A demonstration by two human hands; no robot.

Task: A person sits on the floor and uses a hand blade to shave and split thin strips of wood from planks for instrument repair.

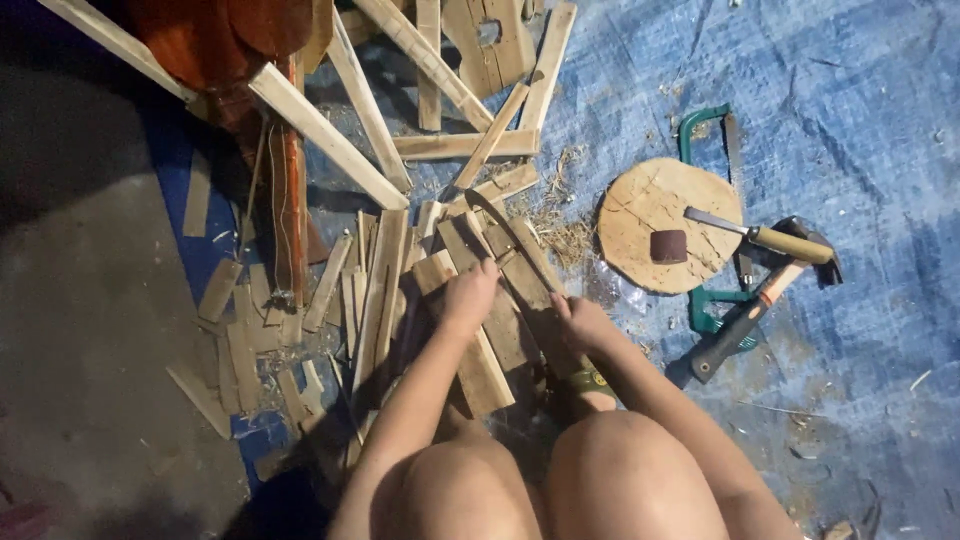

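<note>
Wood plank (505, 325) | left hand (468, 296), right hand (583, 322) gripping | blue tarp (850, 120)

I counted one round wooden disc (660, 215), one small dark sanding block (668, 246) on it, one chisel (765, 236), one hammer (755, 310) and one green hacksaw (712, 135). The wooden slats (380, 290) were too many and overlapped to count.

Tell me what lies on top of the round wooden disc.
On the round wooden disc lie a small dark block and the blade of a wooden-handled chisel. A green hacksaw runs beneath it; its middle is hidden.
</note>
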